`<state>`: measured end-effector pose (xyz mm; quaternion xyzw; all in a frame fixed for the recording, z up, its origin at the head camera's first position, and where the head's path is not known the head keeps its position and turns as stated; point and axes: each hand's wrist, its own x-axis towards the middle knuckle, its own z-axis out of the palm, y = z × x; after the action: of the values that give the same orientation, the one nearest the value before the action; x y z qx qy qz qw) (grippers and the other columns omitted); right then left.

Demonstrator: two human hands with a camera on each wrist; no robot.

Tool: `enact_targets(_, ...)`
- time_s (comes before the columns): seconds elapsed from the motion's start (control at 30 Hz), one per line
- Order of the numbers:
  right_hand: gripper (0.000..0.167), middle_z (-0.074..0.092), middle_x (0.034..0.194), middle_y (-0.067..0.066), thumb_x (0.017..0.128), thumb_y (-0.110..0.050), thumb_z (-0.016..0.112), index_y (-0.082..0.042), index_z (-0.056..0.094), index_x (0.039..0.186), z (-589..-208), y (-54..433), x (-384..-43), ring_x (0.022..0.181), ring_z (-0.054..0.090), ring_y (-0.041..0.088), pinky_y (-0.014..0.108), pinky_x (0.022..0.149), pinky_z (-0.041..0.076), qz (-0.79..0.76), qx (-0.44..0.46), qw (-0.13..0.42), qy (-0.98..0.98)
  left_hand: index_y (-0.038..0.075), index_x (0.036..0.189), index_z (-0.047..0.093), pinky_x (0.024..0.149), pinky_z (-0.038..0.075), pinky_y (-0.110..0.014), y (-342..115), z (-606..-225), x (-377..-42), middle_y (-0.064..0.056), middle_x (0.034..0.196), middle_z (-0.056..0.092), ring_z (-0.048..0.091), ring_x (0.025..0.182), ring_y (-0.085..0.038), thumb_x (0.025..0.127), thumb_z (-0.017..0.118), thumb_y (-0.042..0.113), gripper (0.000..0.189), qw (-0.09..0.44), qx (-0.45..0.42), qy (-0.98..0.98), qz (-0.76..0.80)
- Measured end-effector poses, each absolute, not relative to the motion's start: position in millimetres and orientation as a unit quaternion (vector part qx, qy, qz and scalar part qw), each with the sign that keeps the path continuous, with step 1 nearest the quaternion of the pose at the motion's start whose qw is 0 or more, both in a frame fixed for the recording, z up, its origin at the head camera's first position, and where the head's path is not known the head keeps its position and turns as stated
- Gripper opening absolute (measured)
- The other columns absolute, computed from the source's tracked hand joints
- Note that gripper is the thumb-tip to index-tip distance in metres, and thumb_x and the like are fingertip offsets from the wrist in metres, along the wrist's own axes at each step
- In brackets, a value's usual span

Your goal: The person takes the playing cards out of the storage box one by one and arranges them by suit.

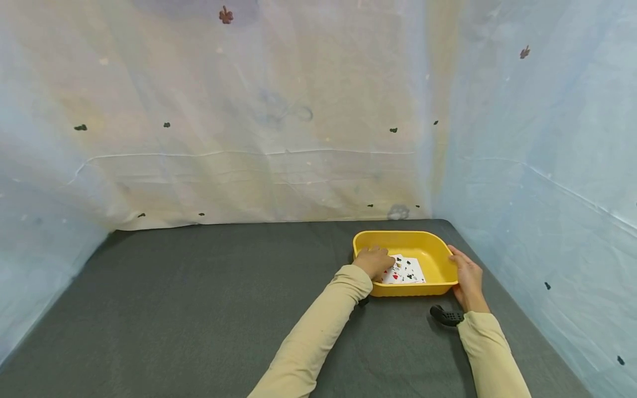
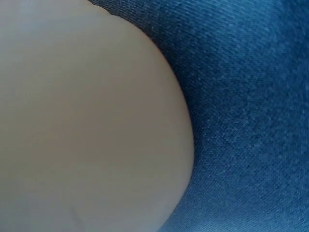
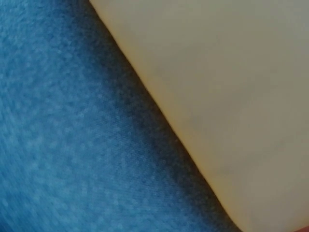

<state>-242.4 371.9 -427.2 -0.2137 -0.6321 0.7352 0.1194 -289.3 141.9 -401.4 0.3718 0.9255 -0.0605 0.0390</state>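
A yellow plastic tub (image 1: 433, 258) sits near the right edge of the dark grey tabletop. Several playing cards (image 1: 409, 272) lie face up inside it, clubs and hearts showing. My left hand (image 1: 374, 262) reaches over the tub's near left corner, its fingers inside beside the cards and covering part of them; I cannot tell whether it pinches a card. At the opposite end, my right hand (image 1: 466, 279) grips the tub's wall, thumb at the rim. Both wrist views hold only blurred pale surfaces against blue-looking cloth.
Dark grey cloth (image 1: 199, 298) covers the table. Pale patterned sheets hang behind it (image 1: 278, 110) and along the right side (image 1: 562, 182), close to the tub's end. A black wrist device (image 1: 446, 315) sits at my right wrist. Beige sleeves cover both forearms.
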Motion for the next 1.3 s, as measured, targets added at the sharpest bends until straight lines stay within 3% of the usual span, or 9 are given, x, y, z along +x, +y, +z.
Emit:
enact_targets(0.4,0.046,0.032,0.155,0.002,0.102,-0.019,0.049,-0.012,0.043,0.147,-426.7,371.8,-243.6,0.135,0.036,0.019,0.026,0.096,0.04,0.738,-0.224,0.12,-0.625,0.031,0.125,0.06,0.104,0.033,-0.04,139.9,-401.3,-288.6,0.003,0.13,0.05,0.045,0.12,-0.019,0.091,0.07,0.02,0.037,0.021,0.362,0.931,-0.024)
enact_targets(0.73,0.046,0.032,0.154,0.003,0.101,-0.019,0.05,-0.012,0.043,0.147,-426.2,370.8,-242.4,0.133,0.039,0.019,0.02,0.086,0.047,0.743,-0.223,0.121,-0.619,0.03,0.128,0.056,0.096,0.037,-0.04,137.5,-404.4,-292.6,0.001,0.122,0.051,0.045,0.11,-0.019,0.102,0.053,0.019,0.029,-0.022,0.381,0.924,-0.021)
enact_targets(0.87,0.047,0.032,0.154,0.002,0.101,-0.019,0.05,-0.013,0.043,0.147,-426.6,370.2,-242.5,0.134,0.038,0.019,0.022,0.09,0.045,0.74,-0.227,0.121,-0.621,0.03,0.125,0.057,0.094,0.039,-0.039,136.5,-404.8,-293.4,0.002,0.12,0.052,0.046,0.109,-0.018,0.101,0.055,0.021,0.026,-0.036,0.389,0.92,-0.02)
enact_targets(1.13,0.046,0.034,0.153,0.002,0.1,-0.019,0.052,-0.014,0.046,0.145,-427.3,371.2,-242.9,0.129,0.042,0.018,0.019,0.078,0.051,0.742,-0.233,0.123,-0.617,0.031,0.122,0.058,0.095,0.038,-0.037,134.1,-401.1,-293.2,0.004,0.12,0.052,0.045,0.109,-0.016,0.097,0.062,0.019,0.028,-0.036,0.392,0.919,-0.014)
enact_targets(1.3,0.047,0.032,0.155,0.0,0.101,-0.019,0.052,-0.015,0.043,0.146,-426.7,371.3,-240.9,0.133,0.038,0.017,0.022,0.091,0.045,0.755,-0.219,0.118,-0.607,0.029,0.121,0.06,0.093,0.039,-0.037,132.1,-395.6,-291.6,0.005,0.118,0.054,0.048,0.107,-0.016,0.096,0.063,0.016,0.029,-0.036,0.397,0.917,0.003)
